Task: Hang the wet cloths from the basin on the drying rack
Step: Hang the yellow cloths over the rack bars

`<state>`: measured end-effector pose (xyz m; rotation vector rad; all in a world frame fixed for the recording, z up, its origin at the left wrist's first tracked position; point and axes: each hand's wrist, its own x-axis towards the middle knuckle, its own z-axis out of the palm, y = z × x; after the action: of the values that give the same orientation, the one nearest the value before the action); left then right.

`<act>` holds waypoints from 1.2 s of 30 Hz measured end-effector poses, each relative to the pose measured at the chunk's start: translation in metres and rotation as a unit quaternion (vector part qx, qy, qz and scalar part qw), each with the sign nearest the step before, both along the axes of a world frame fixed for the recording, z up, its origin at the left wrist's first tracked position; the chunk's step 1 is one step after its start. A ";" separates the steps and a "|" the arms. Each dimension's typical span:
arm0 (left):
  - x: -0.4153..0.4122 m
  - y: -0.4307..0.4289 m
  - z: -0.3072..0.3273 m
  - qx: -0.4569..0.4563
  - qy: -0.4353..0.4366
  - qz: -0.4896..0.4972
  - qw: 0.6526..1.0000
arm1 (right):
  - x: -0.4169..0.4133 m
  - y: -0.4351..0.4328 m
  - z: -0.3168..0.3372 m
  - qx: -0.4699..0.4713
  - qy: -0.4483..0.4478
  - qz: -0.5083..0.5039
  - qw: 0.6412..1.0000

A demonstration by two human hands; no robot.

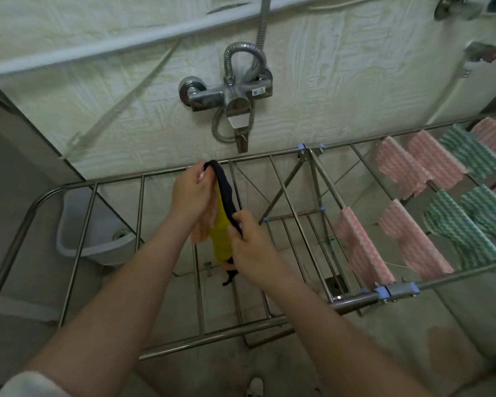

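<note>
A pale grey plastic basin (78, 239) sat on the floor under the left wing of the steel-tube drying rack (140, 210). Above that wing, the left hand (191, 193) pinched the top of a yellow cloth with dark navy edging (219, 233). The cloth hung between both hands, and the right hand (251, 249) gripped its edging lower down. Pink and green striped cloths (438, 160) hung on the right wing.

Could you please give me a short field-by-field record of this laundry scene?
left hand: pinches the yellow cloth by its dark edge, near the top
right hand: pinches the same edge lower down
also held: a pink cloth hanging beneath the left hand
drying rack: hung pink cloths and green cloths on its right section
basin: below the rack's left end
status: yellow cloth not yet hung
</note>
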<state>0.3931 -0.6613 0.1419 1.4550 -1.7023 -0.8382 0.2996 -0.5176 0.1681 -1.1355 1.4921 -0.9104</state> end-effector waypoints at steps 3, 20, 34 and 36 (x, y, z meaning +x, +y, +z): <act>0.000 0.000 -0.003 -0.016 -0.011 0.001 1.000 | -0.007 0.003 0.006 0.006 -0.069 -0.031 0.997; -0.112 0.027 -0.047 -0.049 -0.285 -0.235 0.928 | -0.084 0.066 -0.064 0.117 0.084 -0.254 0.956; -0.016 -0.009 -0.065 0.136 -0.249 -0.087 0.955 | -0.052 0.062 -0.088 0.068 0.335 0.017 0.940; -0.018 -0.010 -0.072 0.174 -0.200 -0.118 0.957 | -0.048 0.062 -0.088 0.078 0.345 0.020 0.935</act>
<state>0.3749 -0.6712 0.0702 1.7716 -2.1435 -1.0682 0.2519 -0.4559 0.0797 -1.4407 2.0464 -0.3492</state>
